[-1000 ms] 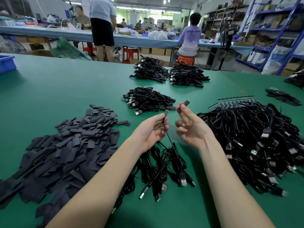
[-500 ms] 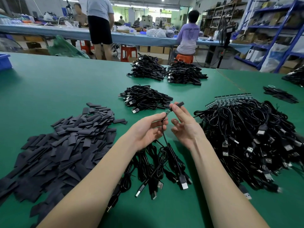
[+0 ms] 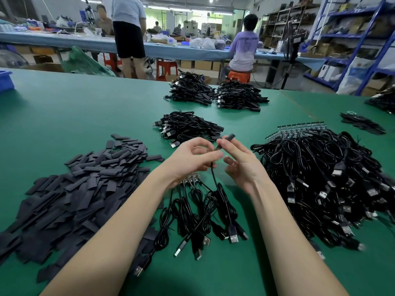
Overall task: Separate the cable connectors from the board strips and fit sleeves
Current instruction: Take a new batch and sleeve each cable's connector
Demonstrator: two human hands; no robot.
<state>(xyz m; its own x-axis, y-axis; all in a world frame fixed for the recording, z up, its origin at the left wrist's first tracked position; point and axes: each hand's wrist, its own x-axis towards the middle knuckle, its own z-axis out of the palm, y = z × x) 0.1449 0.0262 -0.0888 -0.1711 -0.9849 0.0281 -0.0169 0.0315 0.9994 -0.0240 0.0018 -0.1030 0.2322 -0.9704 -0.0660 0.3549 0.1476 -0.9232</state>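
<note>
Head view: the left hand (image 3: pixel 192 159) pinches a thin black cable (image 3: pixel 213 174) near its end; the right hand (image 3: pixel 239 159) pinches a short black sleeve (image 3: pixel 230 137) onto it. Finished bundles (image 3: pixel 188 127) lie beyond; a large tangled pile of unprocessed black cables (image 3: pixel 320 178) and flat black sleeves (image 3: pixel 85 184) remain, so the work appears far from complete.

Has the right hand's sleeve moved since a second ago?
Yes. The sleeve in the right hand closed leftward onto the cable end held by the left hand.
</note>
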